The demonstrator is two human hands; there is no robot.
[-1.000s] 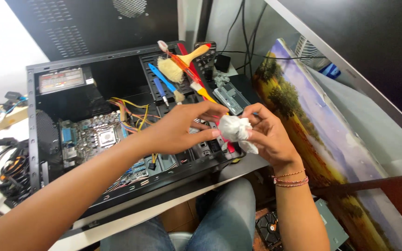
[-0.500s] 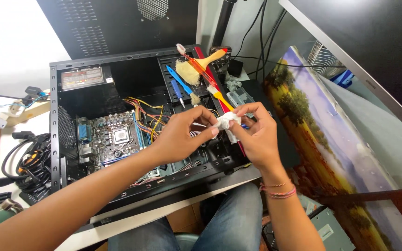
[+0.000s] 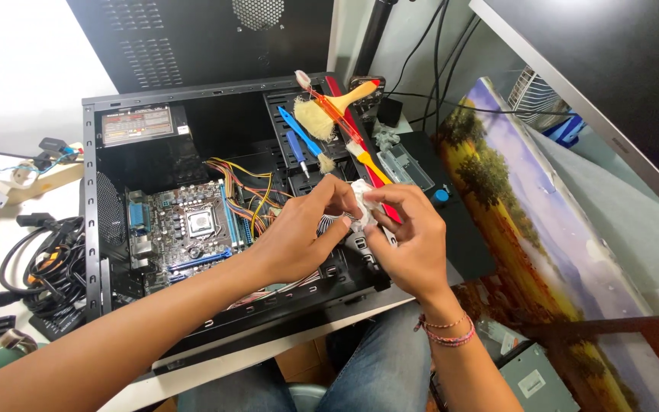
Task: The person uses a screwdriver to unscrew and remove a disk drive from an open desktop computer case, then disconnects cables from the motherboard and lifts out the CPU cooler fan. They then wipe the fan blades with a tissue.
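Both of my hands meet over the right side of an open black computer case (image 3: 89, 198) that lies on its side. My left hand (image 3: 299, 236) and my right hand (image 3: 409, 240) pinch a small crumpled white cloth (image 3: 360, 204) between their fingertips. The cloth is mostly hidden by my fingers. Inside the case, a motherboard (image 3: 188, 225) with an empty processor socket lies to the left of my hands, with coloured wires (image 3: 249, 191) running beside it.
Several brushes (image 3: 322, 114) with yellow, blue and red handles lie on the case's drive bay. A bundle of black cables (image 3: 36, 263) sits left of the case. A landscape painting (image 3: 520, 229) leans at the right. A monitor (image 3: 612, 84) stands beyond it.
My hands have drawn closer together around the white cloth, which is now more covered by my fingers. The camera view has shifted, with the case now further right in frame.
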